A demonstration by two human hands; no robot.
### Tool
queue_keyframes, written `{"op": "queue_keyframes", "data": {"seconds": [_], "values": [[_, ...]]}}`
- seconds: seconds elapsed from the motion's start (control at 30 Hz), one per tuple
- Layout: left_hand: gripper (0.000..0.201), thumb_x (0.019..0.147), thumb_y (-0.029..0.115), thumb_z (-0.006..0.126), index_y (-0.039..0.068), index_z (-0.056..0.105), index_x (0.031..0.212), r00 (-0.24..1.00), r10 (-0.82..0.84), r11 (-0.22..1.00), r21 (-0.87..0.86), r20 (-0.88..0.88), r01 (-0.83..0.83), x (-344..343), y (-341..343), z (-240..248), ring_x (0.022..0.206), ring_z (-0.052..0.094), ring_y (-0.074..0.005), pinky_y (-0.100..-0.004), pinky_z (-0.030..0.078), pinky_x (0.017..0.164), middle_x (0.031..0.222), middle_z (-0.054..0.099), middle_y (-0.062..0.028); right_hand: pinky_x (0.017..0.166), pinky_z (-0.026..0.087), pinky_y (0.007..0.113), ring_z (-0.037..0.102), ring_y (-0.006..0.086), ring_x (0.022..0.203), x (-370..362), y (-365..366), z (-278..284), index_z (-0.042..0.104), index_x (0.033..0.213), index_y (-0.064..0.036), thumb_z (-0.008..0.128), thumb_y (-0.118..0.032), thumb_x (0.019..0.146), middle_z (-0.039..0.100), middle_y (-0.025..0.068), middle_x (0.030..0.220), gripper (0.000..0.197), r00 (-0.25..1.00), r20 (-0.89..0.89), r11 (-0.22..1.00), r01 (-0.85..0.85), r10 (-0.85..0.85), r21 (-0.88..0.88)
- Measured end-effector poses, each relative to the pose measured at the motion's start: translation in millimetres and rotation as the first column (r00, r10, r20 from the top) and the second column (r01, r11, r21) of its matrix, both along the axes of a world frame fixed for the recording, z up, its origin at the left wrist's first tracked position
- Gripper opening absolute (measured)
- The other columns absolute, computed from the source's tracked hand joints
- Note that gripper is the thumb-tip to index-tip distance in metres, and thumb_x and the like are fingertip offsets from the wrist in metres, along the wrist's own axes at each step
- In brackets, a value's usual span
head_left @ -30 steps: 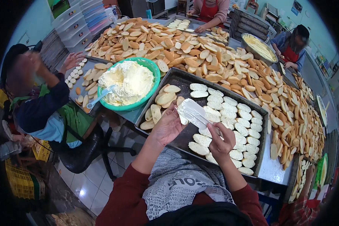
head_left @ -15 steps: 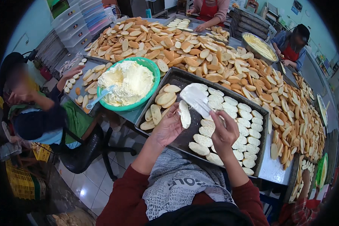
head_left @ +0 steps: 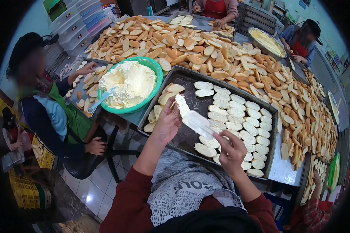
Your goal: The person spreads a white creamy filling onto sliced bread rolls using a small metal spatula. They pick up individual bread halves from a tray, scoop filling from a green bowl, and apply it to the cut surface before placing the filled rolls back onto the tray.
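My left hand [head_left: 168, 123] grips a slice of bread [head_left: 181, 106] whose top is coated with white cream. In my right hand [head_left: 230, 149] is a spatula [head_left: 200, 123] with a broad, pale blade, tilted so that its tip meets the lower end of the slice. Both are held over a dark baking tray [head_left: 191, 83]. Rows of cream-coated slices [head_left: 237, 112] fill its right part, and bare slices [head_left: 165, 99] lie along its left side. Left of the tray stands a green bowl [head_left: 159, 73] heaped with pale cream [head_left: 128, 83], a light blue spatula [head_left: 103, 99] resting in it.
A large pile of bread slices [head_left: 221, 58] spreads beyond and right of the tray. A co-worker [head_left: 46, 108] sits at the left by another tray; others work at the far side and lower right. A metal bowl of cream [head_left: 266, 40] stands far right. Plastic drawers [head_left: 76, 23] stand back left.
The spatula has swung down from above the slice to its lower end. My left hand has shifted slightly left and up with the slice. The left co-worker has straightened up.
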State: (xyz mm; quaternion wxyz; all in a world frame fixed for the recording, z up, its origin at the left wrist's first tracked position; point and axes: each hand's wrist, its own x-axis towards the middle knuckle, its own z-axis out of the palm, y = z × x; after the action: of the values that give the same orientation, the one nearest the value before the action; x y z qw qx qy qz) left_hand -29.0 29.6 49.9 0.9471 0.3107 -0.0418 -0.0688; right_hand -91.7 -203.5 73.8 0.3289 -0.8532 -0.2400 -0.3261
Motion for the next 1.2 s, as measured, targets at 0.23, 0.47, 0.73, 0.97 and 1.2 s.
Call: {"op": "queue_keyframes", "data": {"seconds": [0.23,0.47,0.73,0.97,1.2], "values": [[0.034,0.094,0.009,0.053,0.01,0.044,0.127,0.999,0.035,0.966,0.255,0.007,-0.036,32.5,-5.2,-16.7,0.103,0.056,-0.0138,-0.0316,0.048,0.09,0.117,0.052,-0.0032,0.052,0.041,0.024,0.056,0.0144,0.061,-19.7,-32.5,-7.8,0.073,0.099,-0.011,0.054,0.018,0.06,0.066,0.007,0.092,0.052,0.961,-0.252,0.975,0.158,-0.116,0.154],[0.036,0.082,0.007,0.067,0.002,0.047,0.112,0.977,-0.008,0.491,0.852,0.214,-0.183,98.6,-25.1,-70.1,0.102,0.056,-0.015,-0.0287,0.048,0.087,0.106,0.054,-0.0093,0.054,0.041,0.023,0.048,0.0089,0.061,-16.6,-59.8,-22.0,0.072,0.106,-0.013,0.059,0.014,0.073,0.064,0.0045,0.095,0.045,0.925,-0.25,0.889,0.354,-0.286,0.29],[0.032,0.069,0.008,0.074,0.002,0.054,0.093,0.936,-0.061,-0.011,0.938,0.346,-0.347,134.1,-53.6,-101.6,0.08,0.062,-0.0274,-0.0362,0.049,0.071,0.083,0.062,-0.0118,0.056,0.041,0.022,0.048,0.0086,0.061,-22.7,-77.1,-33.6,0.072,0.107,-0.0129,0.059,0.015,0.074,0.064,0.0045,0.096,0.045,0.89,-0.293,0.852,0.433,-0.35,0.296],[0.037,0.068,0.003,0.075,0.002,0.054,0.098,0.82,-0.108,-0.104,0.814,0.562,-0.572,143.3,-55.4,-107.0,0.079,0.06,-0.0225,-0.0325,0.051,0.07,0.091,0.057,-0.0098,0.057,0.041,0.023,0.049,0.0088,0.063,-24.2,-79.4,-37.1,0.071,0.107,-0.0121,0.06,0.015,0.074,0.064,0.0049,0.097,0.044,0.884,-0.315,0.846,0.438,-0.345,0.305],[0.031,0.072,0.01,0.074,0.002,0.053,0.094,0.772,-0.102,-0.275,0.728,0.627,-0.628,131.0,-44.1,-66.8,0.082,0.058,-0.0306,-0.0407,0.048,0.073,0.089,0.057,-0.0126,0.057,0.041,0.023,0.049,0.0084,0.063,-21.6,-74.2,-36.3,0.071,0.107,-0.0121,0.061,0.013,0.076,0.064,0.0045,0.097,0.041,0.89,-0.308,0.848,0.427,-0.335,0.312]]}}
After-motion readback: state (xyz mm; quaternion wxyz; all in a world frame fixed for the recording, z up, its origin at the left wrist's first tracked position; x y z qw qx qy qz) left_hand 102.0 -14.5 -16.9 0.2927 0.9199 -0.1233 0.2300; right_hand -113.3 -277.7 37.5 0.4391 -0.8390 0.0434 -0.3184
